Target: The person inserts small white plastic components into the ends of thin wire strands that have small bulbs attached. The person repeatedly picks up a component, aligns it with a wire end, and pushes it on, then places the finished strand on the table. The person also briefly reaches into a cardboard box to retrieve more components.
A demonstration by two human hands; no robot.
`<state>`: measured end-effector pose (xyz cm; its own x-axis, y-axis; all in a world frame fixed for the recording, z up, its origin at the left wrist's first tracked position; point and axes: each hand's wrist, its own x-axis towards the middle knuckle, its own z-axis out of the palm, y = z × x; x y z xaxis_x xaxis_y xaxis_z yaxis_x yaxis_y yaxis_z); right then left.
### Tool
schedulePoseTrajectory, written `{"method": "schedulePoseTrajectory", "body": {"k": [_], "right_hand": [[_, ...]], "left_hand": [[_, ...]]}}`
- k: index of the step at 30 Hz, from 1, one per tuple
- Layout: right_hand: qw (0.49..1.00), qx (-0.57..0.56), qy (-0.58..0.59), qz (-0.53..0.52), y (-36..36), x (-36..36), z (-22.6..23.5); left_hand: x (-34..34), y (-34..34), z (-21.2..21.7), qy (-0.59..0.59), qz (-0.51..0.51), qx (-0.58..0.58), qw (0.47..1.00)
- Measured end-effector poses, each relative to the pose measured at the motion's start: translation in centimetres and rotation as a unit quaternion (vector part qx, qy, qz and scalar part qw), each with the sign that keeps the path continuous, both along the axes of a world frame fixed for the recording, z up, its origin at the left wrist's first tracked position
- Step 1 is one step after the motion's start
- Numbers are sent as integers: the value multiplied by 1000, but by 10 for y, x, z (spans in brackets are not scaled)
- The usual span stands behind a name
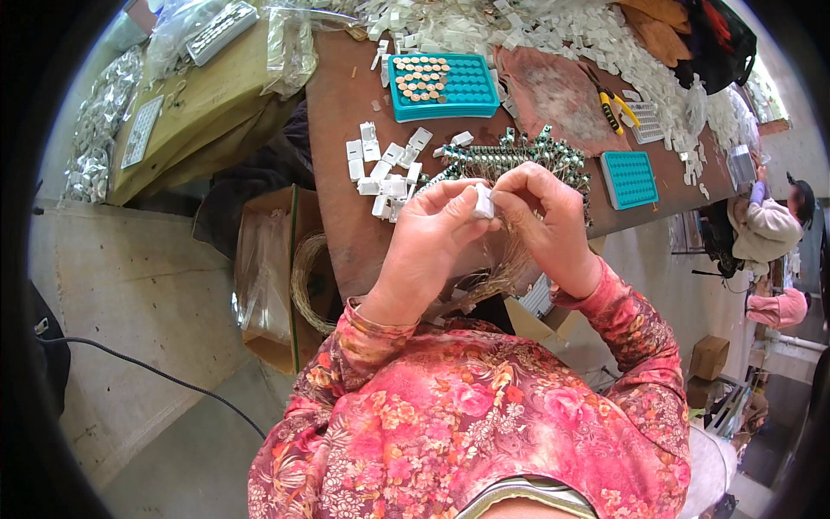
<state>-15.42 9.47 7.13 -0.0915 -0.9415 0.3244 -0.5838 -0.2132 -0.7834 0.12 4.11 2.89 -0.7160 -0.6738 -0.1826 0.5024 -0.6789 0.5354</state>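
Though near the table edge [347,264], left hand [435,232] and right hand [546,218] tight on white casing [483,204].

Brightly lit, bowed edges, blackened corners

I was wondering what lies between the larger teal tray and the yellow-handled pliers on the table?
In the head view, a stained reddish cloth lies between the tray and the pliers, with some white pieces beside the tray.

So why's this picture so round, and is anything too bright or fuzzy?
In the head view, the fisheye lens bends straight edges and leaves black corners; also there, glints shine on crumpled clear plastic bags, and the small white plastic-looking piece at the fingers looks too pale for much detail.
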Motion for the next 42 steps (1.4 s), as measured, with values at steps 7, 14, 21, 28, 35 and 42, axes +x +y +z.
{"method": "schedulePoseTrajectory", "body": {"k": [7,14,21,28,35,42], "right_hand": [[994,-56,87,39,3,-2,7],[978,-90,178,64,3,4,11],[981,-48,178,57,11,-5,16],[969,-29,-161,-188,92,-36,4],[898,225,-212,-314,186,-21,-120],[877,190,-204,-391,204,-21,-180]], "left_hand": [[-1,5,5,-20,27,-13,999],[1,8,6,-69,35,-78,994],[4,12,4,-80,32,-133,987],[45,24,15,-186,85,-291,935],[90,49,-4,-219,98,-303,922],[120,66,-32,-324,-150,-145,923]]}}
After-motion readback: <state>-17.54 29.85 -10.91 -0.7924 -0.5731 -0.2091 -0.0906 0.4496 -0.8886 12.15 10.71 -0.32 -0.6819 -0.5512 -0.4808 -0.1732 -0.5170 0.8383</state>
